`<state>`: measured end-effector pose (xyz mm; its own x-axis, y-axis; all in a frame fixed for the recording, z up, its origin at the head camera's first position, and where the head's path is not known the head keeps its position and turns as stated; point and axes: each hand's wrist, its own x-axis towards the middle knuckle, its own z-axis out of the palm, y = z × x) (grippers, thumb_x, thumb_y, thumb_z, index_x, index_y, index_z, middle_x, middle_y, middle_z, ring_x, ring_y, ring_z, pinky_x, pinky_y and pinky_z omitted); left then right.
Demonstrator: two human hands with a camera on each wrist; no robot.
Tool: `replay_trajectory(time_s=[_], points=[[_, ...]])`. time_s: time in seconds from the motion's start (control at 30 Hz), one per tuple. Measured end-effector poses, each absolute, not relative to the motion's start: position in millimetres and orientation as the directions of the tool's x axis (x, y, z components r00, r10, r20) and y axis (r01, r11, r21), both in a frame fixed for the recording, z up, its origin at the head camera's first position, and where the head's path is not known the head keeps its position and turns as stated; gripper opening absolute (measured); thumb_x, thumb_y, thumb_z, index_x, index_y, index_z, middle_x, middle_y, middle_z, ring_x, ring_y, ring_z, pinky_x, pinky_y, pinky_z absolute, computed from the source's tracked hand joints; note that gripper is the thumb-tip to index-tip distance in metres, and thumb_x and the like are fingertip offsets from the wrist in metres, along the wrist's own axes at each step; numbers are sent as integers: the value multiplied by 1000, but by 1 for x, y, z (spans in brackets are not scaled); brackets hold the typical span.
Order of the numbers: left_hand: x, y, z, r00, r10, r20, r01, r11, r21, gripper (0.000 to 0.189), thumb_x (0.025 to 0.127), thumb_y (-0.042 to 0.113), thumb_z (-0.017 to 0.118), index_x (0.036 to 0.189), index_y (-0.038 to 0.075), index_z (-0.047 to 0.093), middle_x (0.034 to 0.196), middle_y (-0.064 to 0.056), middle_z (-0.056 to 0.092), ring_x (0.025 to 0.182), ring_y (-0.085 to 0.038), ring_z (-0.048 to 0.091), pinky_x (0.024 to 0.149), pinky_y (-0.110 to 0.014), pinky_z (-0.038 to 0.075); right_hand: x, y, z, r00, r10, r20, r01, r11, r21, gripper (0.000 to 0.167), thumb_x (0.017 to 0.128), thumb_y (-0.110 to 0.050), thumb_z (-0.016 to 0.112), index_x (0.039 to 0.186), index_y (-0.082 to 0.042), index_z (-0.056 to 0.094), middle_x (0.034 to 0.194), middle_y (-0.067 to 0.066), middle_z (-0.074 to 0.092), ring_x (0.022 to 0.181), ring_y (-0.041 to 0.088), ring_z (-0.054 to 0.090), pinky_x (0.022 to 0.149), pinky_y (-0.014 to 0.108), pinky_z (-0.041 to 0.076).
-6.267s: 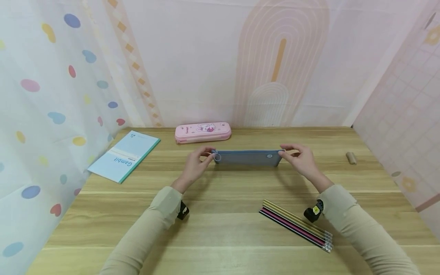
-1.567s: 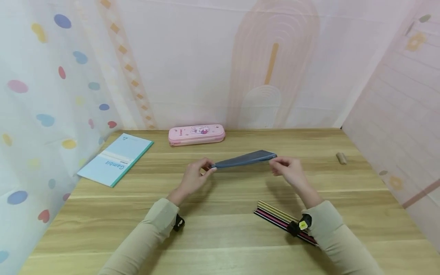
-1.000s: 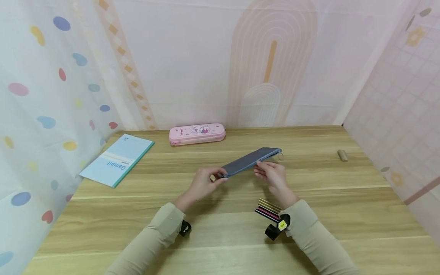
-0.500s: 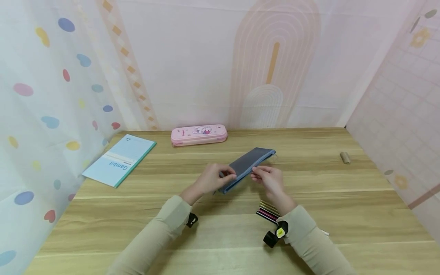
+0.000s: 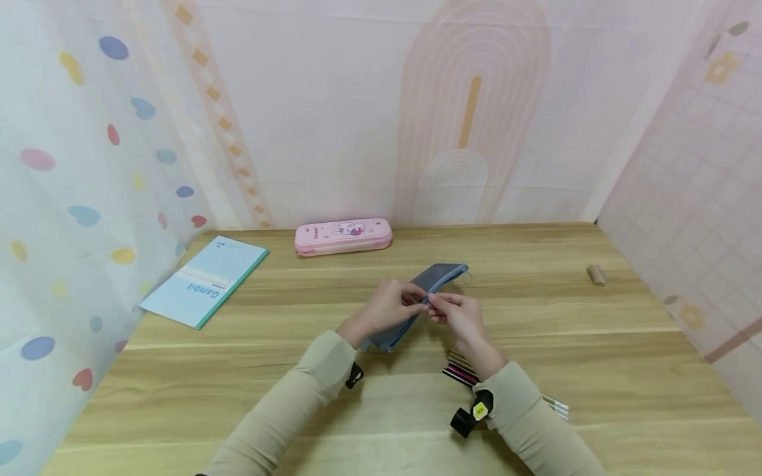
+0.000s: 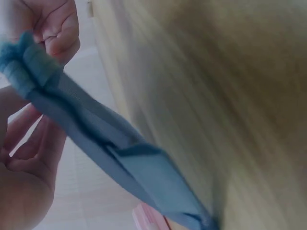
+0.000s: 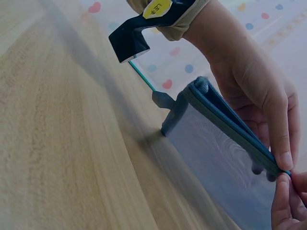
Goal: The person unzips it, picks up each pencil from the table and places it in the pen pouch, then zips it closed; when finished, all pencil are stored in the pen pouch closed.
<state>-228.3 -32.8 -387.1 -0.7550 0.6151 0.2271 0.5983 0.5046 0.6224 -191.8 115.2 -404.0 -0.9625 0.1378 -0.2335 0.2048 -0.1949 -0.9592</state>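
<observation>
A blue mesh zip pouch (image 5: 437, 276) is held slanting over the table, its zip edge toward me. My left hand (image 5: 389, 304) pinches that edge near its middle. Right beside it, my right hand (image 5: 461, 317) pinches the same edge, and the fingertips of both hands meet there. In the right wrist view the pouch's mouth (image 7: 218, 108) is parted from the tabbed end up to the fingers, with the left hand (image 7: 268, 100) behind it. A ring (image 5: 467, 278) hangs from the far right end. Several pencils (image 5: 458, 370) lie under my right wrist, partly hidden.
A pink pencil case (image 5: 343, 237) with a rabbit print lies at the back of the table. At the left is a light-blue notebook (image 5: 205, 281). A small tan cylinder (image 5: 596, 275) lies at the far right. Patterned curtains (image 5: 333, 106) enclose the back and sides.
The pouch has been turned end for end, its ring passing from left to right. Both hands have moved from its ends to the middle; the left has just slid right to meet the right.
</observation>
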Motion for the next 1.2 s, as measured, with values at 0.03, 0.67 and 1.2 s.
replay_trajectory(time_s=[0.03,0.67,1.2], points=[[-228,-33,-389,-749,616,242,609,499,617,22,79,16,65,96,3,68,86,-9,69,72,-13,64,63,-16,50,-192,115,-405,-961,147,-233,202,-198,-959,25,83,-5,59,100,13,60,62,-3,63,56,6,58,54,17,49],[-232,-30,-401,-834,495,244,481,437,760,21,81,18,64,98,6,69,86,-8,70,69,-11,63,60,-15,49,-194,109,-409,-970,191,-151,133,-103,-986,20,86,-4,55,97,11,60,64,-7,59,60,4,54,59,19,48],[-234,-35,-401,-811,489,323,553,459,695,23,81,1,58,103,2,66,86,-12,64,68,-14,59,56,-14,46,-194,118,-414,-981,84,-176,180,39,-983,17,86,0,50,92,13,59,66,2,58,57,8,53,54,19,45]])
